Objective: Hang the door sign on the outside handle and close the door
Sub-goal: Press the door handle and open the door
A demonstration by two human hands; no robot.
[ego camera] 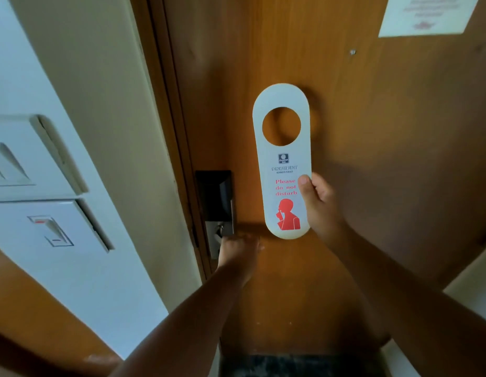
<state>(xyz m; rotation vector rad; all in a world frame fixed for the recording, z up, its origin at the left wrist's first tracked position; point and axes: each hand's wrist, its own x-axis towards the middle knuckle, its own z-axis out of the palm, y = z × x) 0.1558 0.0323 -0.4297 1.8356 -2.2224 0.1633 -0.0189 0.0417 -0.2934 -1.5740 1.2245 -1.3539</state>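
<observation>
A white door sign [284,164] with a round hole at its top and red "Please do not disturb" lettering is held upright in front of the brown wooden door [372,159]. My right hand [319,205] grips its lower right edge, thumb on the front. My left hand [237,250] is wrapped around the inside door handle, which it hides, just below the black lock plate [216,197]. The door sits shut against its frame [165,104]. The outside handle is hidden from view.
White switch panels [46,191] are mounted on the wall to the left of the frame. A paper notice [424,14] is stuck to the door at the upper right. A small peg [352,52] sticks out of the door above the sign.
</observation>
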